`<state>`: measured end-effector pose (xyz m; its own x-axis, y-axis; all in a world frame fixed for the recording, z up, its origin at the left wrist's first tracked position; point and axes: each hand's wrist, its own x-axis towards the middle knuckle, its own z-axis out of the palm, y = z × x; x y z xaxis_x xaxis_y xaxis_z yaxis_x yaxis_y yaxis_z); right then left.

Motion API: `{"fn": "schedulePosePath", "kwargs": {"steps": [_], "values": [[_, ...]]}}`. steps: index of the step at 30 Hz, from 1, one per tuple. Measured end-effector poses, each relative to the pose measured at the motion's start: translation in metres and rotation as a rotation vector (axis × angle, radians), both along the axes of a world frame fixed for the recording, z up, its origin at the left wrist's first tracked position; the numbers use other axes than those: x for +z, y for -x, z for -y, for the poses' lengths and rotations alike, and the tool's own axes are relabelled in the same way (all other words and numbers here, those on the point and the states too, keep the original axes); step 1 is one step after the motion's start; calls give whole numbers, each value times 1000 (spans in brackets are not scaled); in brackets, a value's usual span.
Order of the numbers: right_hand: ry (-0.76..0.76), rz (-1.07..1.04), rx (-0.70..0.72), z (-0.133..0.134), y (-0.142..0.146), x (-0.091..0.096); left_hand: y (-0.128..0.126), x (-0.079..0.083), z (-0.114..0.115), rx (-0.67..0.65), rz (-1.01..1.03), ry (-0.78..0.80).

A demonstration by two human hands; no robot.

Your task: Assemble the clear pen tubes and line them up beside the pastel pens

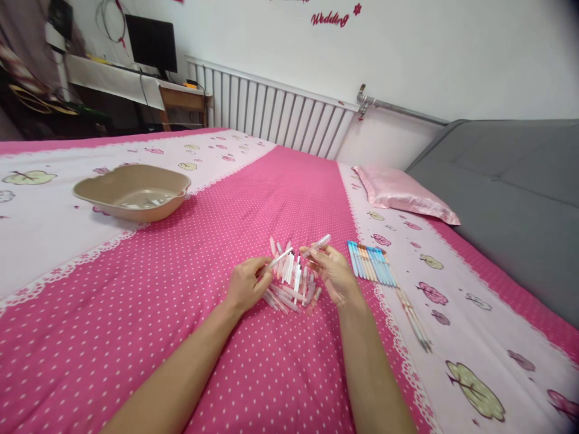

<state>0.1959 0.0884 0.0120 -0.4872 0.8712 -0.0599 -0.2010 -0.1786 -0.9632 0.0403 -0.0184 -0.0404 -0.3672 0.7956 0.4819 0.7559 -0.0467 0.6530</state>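
Observation:
My left hand (248, 282) is closed around a thin white pen refill (280, 258) with a dark tip, which points up to the right. Between the fingers of my right hand (333, 274) is a clear, pinkish pen barrel (322, 242), tilted up to the right. The two pieces are apart. Below and between both hands lies a loose pile of pen parts (286, 295), white refills and translucent pink barrels, on the bedspread. To the right of my right hand, a row of blue and orange pens (373, 263) lies side by side.
A beige plastic basin (131, 212) with small pieces inside stands at the left. A few pale pens (414, 319) lie at the right. Further back are a pink pillow (402, 196), a grey headboard (506, 175), a white radiator (271, 108) and a desk with a monitor (151, 43).

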Motion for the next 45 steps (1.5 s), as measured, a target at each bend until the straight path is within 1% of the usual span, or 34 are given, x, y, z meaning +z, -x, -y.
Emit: {"fn": "schedulePosePath", "kwargs": {"steps": [4,9,14,20,28,36,45], "values": [[-21,-19,-38,5,6,1,0,-2,0,-61,-27,8],[-23,-1,-3,9,8,4,0,-3,-1,-71,-53,12],[-20,-21,-7,13,10,5,-1,-2,0,-72,-70,-9],[-95,27,71,18,13,2,-1,-1,1,-77,-75,-15],[-116,47,143,23,18,-4,-2,0,1,-78,-78,-14],[-137,62,145,22,18,-6,-1,-2,1,-96,-81,-35],[-145,62,180,22,17,-4,0,-2,1,-107,-71,6]]}}
